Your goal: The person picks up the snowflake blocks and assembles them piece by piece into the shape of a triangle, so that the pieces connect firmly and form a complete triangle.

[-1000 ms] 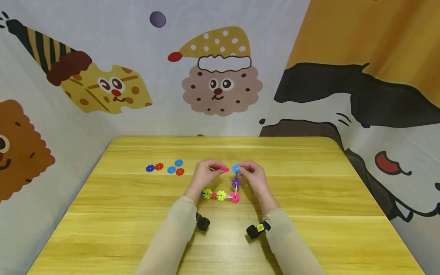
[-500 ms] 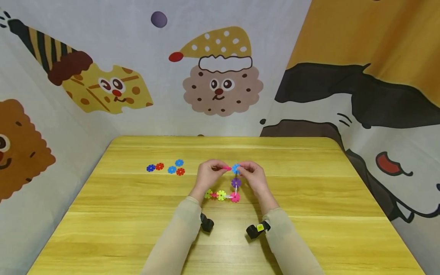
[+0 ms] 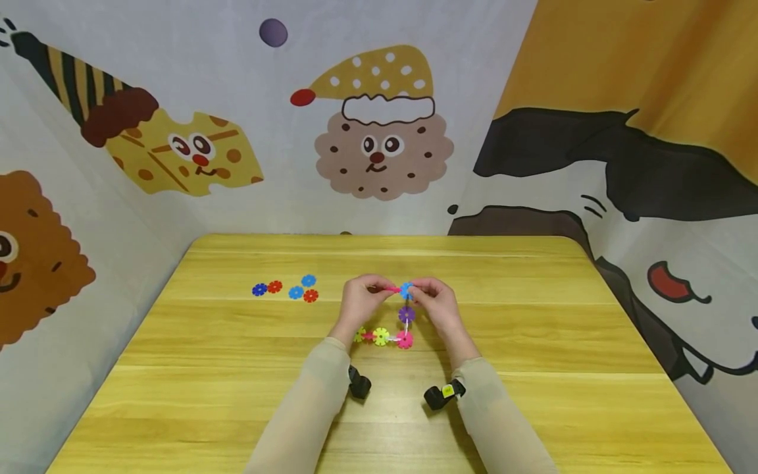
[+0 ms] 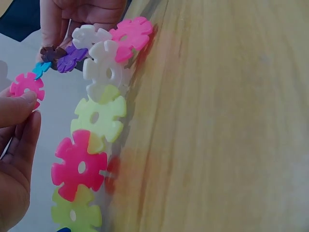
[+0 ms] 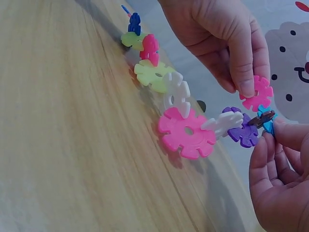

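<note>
The left hand (image 3: 359, 304) has its thumb and fingers drawn together on the edge of a pink disc (image 5: 260, 92), a notched, flower-shaped plastic piece held nearly edge-on to the head camera. The right hand (image 3: 437, 304) pinches a light blue disc (image 3: 405, 290) between thumb and fingers, and the 2 pieces meet at their rims in front of the person, above the far half of the wooden table (image 3: 533, 395); how deeply their notches engage cannot be told. The light blue disc is the end of a chain: next to it come a brown disc (image 5: 262, 119), a purple disc (image 5: 243, 134) and a white disc (image 5: 223, 124), then a pink corner disc (image 5: 187, 133) on or just above the table. From this corner the row turns to the person's left through a second white disc (image 5: 177, 94), a yellow disc (image 5: 150, 75), another pink piece (image 5: 150, 50), a second yellow piece (image 5: 131, 40) and a dark blue piece (image 5: 134, 23). Well to the left of the hands, 5 loose discs lie on the tabletop: 1 dark blue (image 3: 259, 289) beside 1 red (image 3: 275, 287), and near them 2 light blue with 1 more red. Behind the table hangs a cloth (image 3: 237, 52) printed with cartoon figures.
</note>
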A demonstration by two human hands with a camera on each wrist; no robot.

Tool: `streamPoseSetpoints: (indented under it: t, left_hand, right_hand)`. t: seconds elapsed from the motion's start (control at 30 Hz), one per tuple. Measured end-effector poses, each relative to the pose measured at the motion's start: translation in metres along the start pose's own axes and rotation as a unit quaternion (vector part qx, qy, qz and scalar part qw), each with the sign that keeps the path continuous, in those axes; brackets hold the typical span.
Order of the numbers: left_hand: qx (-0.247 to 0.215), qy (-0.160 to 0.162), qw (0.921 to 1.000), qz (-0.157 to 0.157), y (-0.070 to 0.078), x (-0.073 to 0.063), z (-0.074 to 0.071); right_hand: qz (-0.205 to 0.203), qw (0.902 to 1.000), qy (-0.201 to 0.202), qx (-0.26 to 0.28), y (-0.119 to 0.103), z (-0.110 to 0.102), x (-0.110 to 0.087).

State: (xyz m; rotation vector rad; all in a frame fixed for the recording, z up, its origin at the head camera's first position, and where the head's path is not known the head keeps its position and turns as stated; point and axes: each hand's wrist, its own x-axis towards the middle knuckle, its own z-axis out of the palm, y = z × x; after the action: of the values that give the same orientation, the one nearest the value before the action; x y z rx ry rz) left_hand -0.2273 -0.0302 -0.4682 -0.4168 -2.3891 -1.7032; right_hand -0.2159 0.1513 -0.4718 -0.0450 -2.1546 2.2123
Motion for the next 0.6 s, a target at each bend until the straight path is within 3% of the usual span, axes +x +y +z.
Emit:
streamPoseSetpoints:
  t: [0.43,0.6]
  left_hand:
    - [0.020,-0.011,0.9995,0.023,0.0010,0.0033,-0.0014]
    - [0.035,-0.005,0.9982,0.048,0.0011,0.0036,-0.0010]
  right_hand:
    - [-0.012,0.9997,0.015,-0.012,-0.0004,0.0035,0.0008]
    - [-0.012,0.9995,0.025,-0.012,-0.0017,0.0052,-0.0005]
